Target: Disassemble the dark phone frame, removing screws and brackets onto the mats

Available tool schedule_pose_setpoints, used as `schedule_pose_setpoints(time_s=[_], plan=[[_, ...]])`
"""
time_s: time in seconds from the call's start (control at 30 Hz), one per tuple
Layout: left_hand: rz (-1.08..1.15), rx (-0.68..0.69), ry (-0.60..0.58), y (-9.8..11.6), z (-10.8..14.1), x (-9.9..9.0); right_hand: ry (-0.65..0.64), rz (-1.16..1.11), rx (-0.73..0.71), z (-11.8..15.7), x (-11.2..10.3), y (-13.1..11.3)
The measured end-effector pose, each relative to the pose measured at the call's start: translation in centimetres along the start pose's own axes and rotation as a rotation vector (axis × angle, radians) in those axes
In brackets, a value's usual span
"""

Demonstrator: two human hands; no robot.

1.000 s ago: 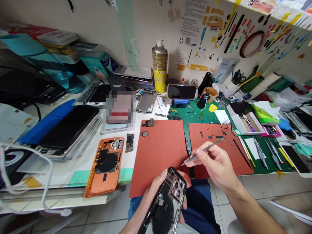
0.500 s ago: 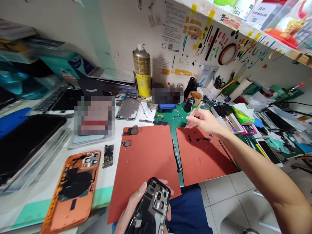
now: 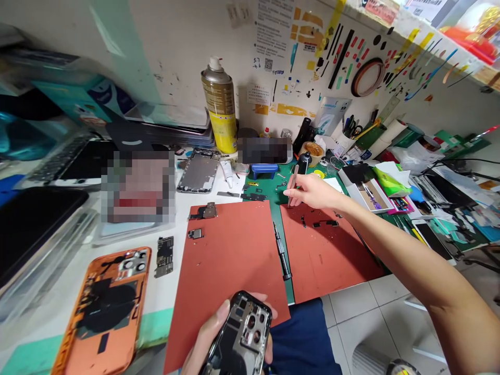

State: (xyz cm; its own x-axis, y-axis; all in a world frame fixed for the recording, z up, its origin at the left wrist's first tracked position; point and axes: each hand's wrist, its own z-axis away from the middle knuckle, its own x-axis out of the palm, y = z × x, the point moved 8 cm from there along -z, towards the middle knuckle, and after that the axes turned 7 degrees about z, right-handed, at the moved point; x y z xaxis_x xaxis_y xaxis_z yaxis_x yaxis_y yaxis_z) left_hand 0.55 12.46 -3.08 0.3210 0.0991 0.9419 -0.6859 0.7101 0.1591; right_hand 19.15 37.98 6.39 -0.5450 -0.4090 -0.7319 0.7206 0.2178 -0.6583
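Black phone frame (image 3: 242, 338), camera end up, gripped in L hand (image 3: 211, 338); R hand (image 3: 312, 191) pinched tweezers (image 3: 292, 182), tips down just above small parts on green mat (image 3: 279, 195).

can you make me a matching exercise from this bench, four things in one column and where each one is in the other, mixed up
Things:
1. black phone frame
2. tweezers
3. spray can
4. orange phone back

Places:
A. standing upright by the wall
B. lying flat at the near left edge of the table
C. held in the left hand, below the table edge
D. pinched in the right hand, over the green mat

Pairs: 1-C, 2-D, 3-A, 4-B
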Motion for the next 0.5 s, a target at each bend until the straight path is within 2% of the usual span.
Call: schedule_pose_setpoints(time_s=[0.13,0.37,0.5], plan=[[-0.102,-0.006,0.004,0.33,-0.3,-0.22,-0.017,-0.058,0.021,0.26,0.32,0.42],[-0.076,-0.031,0.087,0.13,-0.09,-0.38,-0.011,-0.155,0.013,0.61,0.83,0.88],[-0.091,0.0,0.073,0.09,-0.1,-0.98,-0.016,-0.197,0.006,0.58,1.04,0.94]])
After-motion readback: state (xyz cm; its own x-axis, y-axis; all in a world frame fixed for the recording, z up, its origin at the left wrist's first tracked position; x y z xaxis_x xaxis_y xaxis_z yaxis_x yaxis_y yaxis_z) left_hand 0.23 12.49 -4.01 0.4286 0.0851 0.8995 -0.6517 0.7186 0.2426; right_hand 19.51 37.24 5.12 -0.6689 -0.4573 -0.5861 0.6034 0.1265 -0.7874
